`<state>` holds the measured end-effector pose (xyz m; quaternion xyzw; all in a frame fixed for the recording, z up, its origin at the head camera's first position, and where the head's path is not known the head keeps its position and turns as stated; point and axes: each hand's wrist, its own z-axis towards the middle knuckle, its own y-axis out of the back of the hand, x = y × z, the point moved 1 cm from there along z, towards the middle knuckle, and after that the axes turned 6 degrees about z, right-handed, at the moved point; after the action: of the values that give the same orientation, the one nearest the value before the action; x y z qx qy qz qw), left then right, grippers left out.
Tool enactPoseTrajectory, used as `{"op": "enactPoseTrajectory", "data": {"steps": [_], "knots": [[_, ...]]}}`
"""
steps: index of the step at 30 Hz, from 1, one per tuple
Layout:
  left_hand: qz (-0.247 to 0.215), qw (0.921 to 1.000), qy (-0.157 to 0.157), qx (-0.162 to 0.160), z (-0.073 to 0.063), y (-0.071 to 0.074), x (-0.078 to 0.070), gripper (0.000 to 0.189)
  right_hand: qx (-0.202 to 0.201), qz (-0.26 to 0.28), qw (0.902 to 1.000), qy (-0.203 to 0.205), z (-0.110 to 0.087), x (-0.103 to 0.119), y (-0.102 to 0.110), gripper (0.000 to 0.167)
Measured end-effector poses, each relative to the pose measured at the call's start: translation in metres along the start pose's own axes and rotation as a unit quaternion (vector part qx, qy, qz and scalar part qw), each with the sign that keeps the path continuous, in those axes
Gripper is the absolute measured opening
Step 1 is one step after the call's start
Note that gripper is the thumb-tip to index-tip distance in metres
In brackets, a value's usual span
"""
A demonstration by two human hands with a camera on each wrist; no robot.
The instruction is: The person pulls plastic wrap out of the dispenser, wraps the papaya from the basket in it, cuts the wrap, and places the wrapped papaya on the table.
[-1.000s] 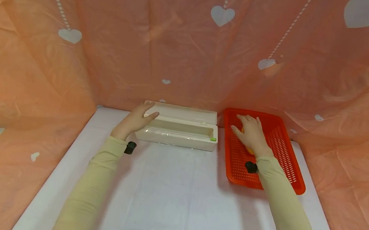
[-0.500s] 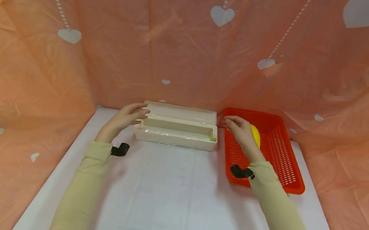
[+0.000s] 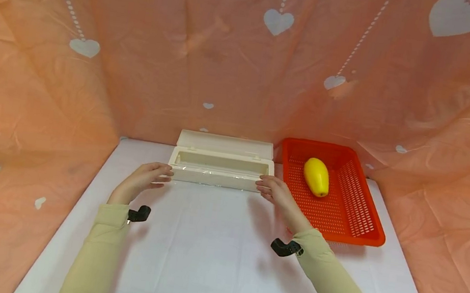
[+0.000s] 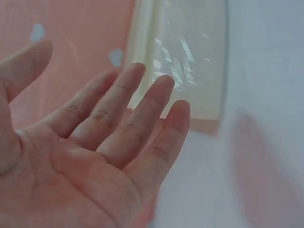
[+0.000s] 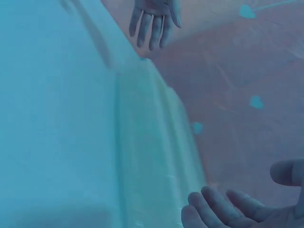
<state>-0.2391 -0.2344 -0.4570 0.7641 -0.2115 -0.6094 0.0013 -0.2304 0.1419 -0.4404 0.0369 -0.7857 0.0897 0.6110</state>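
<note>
Box: standing white and open at the far side of the worktop.
Lid: tilting back along the box's rear edge, against the curtain.
Film: covering the box's front, clear and gleaming.
Left hand: hovering at the box's left front corner, palm turning inward, fingers lying nearly straight and slightly spread, thumb standing apart.
Right hand: overlapping the right front corner in the head view, fingers relaxing side by side, thumb standing apart; contact is remaining unclear.
Basket: sitting red and perforated just right of the box.
Fruit: lying yellow inside the basket, narrow end pointing toward the person.
</note>
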Motion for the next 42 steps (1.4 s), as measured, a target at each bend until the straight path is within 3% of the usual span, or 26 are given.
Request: {"op": "enactPoseTrajectory", "data": {"steps": [4, 6, 9, 11, 12, 16, 26, 34, 42], "knots": [[-0.023, 0.9995, 0.022, -0.006, -0.001, -0.001, 0.021, 0.055, -0.023, 0.022, 0.9994, -0.01, 0.01, -0.036, -0.005, 0.045], [-0.034, 0.9986, 0.04, -0.01, 0.001, -0.003, 0.029, 0.054, -0.024, 0.045, 0.9987, 0.003, 0.032, -0.074, 0.007, 0.045], [-0.044, 0.9965, 0.068, -0.019, 0.005, -0.007, 0.036, 0.058, -0.051, 0.06, 0.9969, -0.006, 0.038, -0.094, 0.011, 0.046], [-0.054, 0.9948, 0.081, -0.029, 0.007, -0.009, 0.039, 0.059, -0.076, 0.072, 0.9944, -0.015, 0.036, -0.098, 0.009, 0.048], [-0.057, 0.9941, 0.086, -0.035, 0.009, -0.01, 0.04, 0.06, -0.102, 0.074, 0.9915, -0.031, 0.026, -0.088, 0.002, 0.048], [-0.093, 0.9887, 0.103, -0.056, 0.013, -0.012, 0.044, 0.062, -0.125, 0.09, 0.9878, -0.021, 0.012, -0.079, -0.009, 0.046], [-0.144, 0.982, 0.099, -0.071, 0.03, -0.021, 0.052, 0.057, -0.135, 0.094, 0.9863, 0.015, 0.026, -0.091, 0.006, 0.052], [-0.164, 0.9806, 0.066, -0.085, 0.036, -0.028, 0.058, 0.037, -0.145, 0.099, 0.9831, 0.051, 0.042, -0.094, 0.007, 0.037], [-0.163, 0.9833, 0.038, -0.072, 0.039, -0.025, 0.058, 0.048, -0.151, 0.093, 0.9826, 0.054, 0.047, -0.094, 0.007, 0.038]]}}
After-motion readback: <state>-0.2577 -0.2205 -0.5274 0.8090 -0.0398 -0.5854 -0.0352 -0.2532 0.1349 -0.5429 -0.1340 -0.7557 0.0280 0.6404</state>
